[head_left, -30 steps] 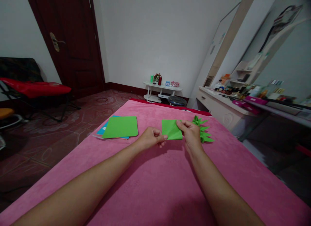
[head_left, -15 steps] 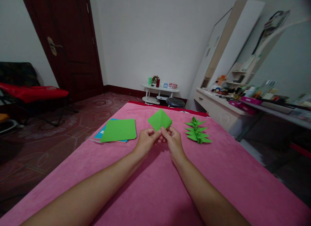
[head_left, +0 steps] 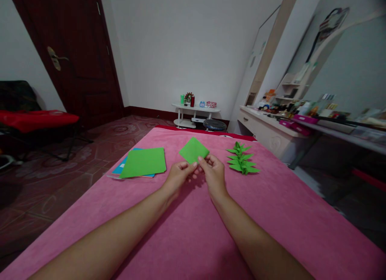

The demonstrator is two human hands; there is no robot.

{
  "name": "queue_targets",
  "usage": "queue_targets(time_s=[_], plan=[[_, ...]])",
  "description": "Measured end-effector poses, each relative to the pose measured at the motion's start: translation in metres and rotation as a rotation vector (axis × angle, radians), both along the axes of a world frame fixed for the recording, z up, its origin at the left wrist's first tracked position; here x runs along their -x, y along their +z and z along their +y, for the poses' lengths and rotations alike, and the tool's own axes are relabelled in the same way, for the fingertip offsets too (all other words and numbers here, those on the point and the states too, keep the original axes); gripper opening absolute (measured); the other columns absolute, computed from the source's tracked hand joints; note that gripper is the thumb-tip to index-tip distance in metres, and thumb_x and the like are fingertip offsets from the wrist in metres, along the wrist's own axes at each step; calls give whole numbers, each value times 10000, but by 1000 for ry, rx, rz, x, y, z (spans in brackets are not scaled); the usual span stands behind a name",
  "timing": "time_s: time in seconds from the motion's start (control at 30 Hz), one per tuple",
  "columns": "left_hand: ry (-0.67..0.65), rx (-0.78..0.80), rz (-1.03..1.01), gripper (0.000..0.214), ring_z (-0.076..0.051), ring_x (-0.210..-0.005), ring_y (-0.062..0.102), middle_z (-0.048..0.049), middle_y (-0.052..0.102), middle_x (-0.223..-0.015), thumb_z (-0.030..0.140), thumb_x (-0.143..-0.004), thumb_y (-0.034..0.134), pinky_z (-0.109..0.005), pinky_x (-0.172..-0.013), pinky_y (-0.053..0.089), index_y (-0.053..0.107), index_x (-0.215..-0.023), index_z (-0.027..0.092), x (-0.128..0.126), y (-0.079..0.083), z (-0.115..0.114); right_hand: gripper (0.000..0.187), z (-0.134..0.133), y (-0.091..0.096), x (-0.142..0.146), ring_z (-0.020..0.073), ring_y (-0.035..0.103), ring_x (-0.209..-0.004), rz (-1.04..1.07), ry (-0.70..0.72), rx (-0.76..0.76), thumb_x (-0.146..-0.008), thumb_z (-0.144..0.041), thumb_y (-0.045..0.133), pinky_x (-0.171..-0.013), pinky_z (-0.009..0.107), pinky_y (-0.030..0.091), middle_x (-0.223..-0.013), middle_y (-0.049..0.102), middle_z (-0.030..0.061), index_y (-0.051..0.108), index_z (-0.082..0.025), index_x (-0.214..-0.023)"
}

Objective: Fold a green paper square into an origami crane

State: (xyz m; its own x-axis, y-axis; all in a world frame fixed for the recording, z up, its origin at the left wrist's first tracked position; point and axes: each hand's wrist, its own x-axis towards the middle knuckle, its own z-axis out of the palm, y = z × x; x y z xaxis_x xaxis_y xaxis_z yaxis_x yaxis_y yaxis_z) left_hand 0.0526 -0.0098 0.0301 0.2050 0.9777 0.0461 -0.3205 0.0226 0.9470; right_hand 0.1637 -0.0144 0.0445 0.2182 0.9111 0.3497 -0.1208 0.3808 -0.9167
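A folded green origami paper [head_left: 193, 150], diamond-shaped, is held up over the pink cloth between my two hands. My left hand [head_left: 178, 176] pinches its lower corner between thumb and fingers. On the lower right edge, my right hand [head_left: 213, 173] grips the paper with its thumb on top. Both sets of fingertips nearly meet at the bottom corner, and the fingers behind the paper are partly hidden. Left of my hands lies a stack of green paper sheets [head_left: 144, 162] on top of blue ones [head_left: 119, 167]. Several folded green paper cranes [head_left: 242, 159] stand in a row to the right.
The pink cloth [head_left: 193, 231] covers the surface under my arms. Beyond its far edge is a low white table [head_left: 196, 108] with small items. A cluttered dressing table [head_left: 271, 121] stands at the right, and a red chair [head_left: 39, 121] at the left.
The view has shifted slightly to the right. The paper has turned a little in my hands, and my right thumb now lies further over its lower right edge.
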Motion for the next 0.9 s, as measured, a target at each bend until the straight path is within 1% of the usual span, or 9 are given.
queue_targets(time_s=[0.13,0.3,0.4,0.6,0.77,0.9], plan=[[-53,85,-89,297,-74,-535,576,-40,647,-665,378,-663,744,-138,-437,383,650,-735,107,-1,-2,1,204,0,0,-1,88,487,-455,-61,-25,-15,-733,-311,626,-435,194,366,-517,517,-51,528,-167,-626],[-46,138,-129,264,-65,-562,597,-43,671,-705,318,-639,776,-121,-457,432,663,-746,104,1,-4,4,188,2,0,-2,97,504,-472,-76,-31,-21,-710,-302,644,-456,204,390,-539,532,-46,544,-164,-631],[-27,145,-142,252,-54,-551,590,-45,680,-705,294,-630,785,-107,-440,418,670,-743,101,1,-6,5,187,1,2,-2,103,512,-457,-73,-37,-18,-715,-322,640,-444,206,395,-523,540,-46,550,-169,-657],[-8,145,-148,233,-48,-526,577,-48,685,-702,276,-628,786,-106,-420,401,669,-728,101,-1,-5,4,220,-2,4,-3,97,483,-451,-120,-89,-32,-745,-326,603,-431,200,373,-498,510,-46,531,-173,-603],[-13,155,-125,251,-63,-543,594,-59,696,-751,307,-641,772,-122,-425,408,664,-755,111,-1,-1,1,224,-4,6,-3,95,441,-421,-133,-105,2,-742,-331,592,-398,202,334,-471,496,-48,527,-181,-588],[9,127,-120,302,-71,-558,597,-58,690,-756,352,-641,766,-128,-426,397,653,-787,113,-1,0,1,234,-5,8,-3,104,471,-447,-145,-83,-30,-740,-316,588,-438,211,353,-468,502,-45,534,-176,-561]])
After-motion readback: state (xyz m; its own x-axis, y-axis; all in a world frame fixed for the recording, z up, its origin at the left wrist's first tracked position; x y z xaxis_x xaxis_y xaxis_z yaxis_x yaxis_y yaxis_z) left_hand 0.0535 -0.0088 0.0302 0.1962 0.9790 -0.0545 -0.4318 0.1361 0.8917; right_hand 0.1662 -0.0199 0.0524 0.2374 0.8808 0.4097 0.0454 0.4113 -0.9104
